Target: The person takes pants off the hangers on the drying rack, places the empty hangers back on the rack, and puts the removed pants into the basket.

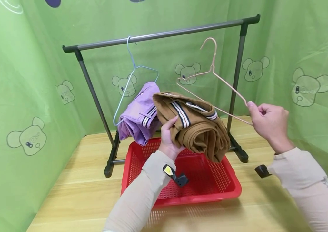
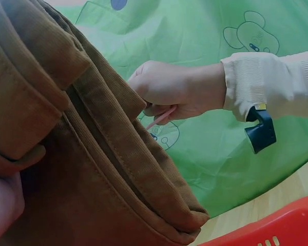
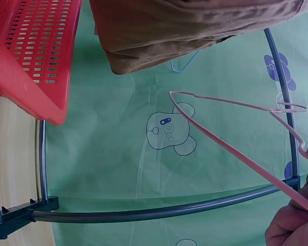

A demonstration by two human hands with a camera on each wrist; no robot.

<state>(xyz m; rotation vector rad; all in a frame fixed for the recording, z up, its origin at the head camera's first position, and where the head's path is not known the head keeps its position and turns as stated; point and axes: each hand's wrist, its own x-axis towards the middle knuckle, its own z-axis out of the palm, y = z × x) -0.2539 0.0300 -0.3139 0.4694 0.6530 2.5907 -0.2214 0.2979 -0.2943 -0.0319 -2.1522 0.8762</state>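
Folded brown trousers [image 1: 193, 129] with striped trim are held up over the red basket by my left hand [image 1: 169, 138], its thumb on top of the cloth. In the left wrist view the trousers [image 2: 102, 154] fill much of the picture. My right hand [image 1: 269, 124] grips one end of a pink hanger [image 1: 227, 83], whose hook points up, off the rail. The right wrist view shows this hanger [image 3: 236, 154] bare, apart from the trousers. Left of the trousers, a purple garment [image 1: 140, 112] with striped trim hangs on a light blue hanger [image 1: 123, 93] from the rail.
A dark metal clothes rack [image 1: 164, 34] stands on the wooden table [image 1: 74, 193]. The red perforated basket [image 1: 233, 190] sits in front of it, below my left hand. Green curtains [image 1: 50, 129] printed with bears enclose the back and sides.
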